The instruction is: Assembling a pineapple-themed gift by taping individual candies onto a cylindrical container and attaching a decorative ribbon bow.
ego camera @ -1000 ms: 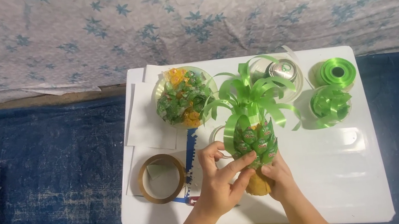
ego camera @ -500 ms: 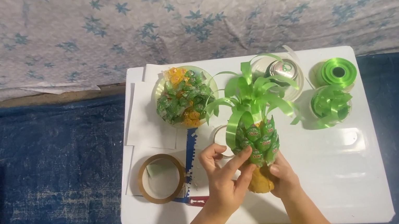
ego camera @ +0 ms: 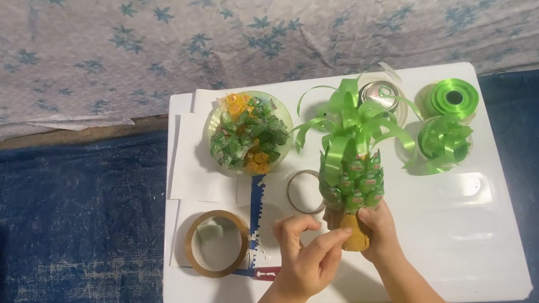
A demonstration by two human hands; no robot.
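Note:
A pineapple-shaped craft (ego camera: 351, 175) stands upright on the white board (ego camera: 452, 231); its body is covered in green candy wrappers, its base is yellow, and curled green ribbon leaves spread from the top. My right hand (ego camera: 377, 228) grips the yellow base from the right. My left hand (ego camera: 307, 260) is at the base's left side, fingers pinched against it. A bowl of green and orange wrapped candies (ego camera: 249, 133) sits behind and to the left.
A brown tape roll (ego camera: 218, 242) and a smaller clear tape ring (ego camera: 304, 192) lie left of the craft. A blue strip (ego camera: 256, 221) lies between them. Green ribbon spools (ego camera: 450, 99) and a ribbon bow (ego camera: 442, 140) are at the back right. Blue carpet (ego camera: 51, 262) surrounds the board.
My left hand slid down from the wrapped body to the yellow base. The craft has shifted slightly and stands more upright.

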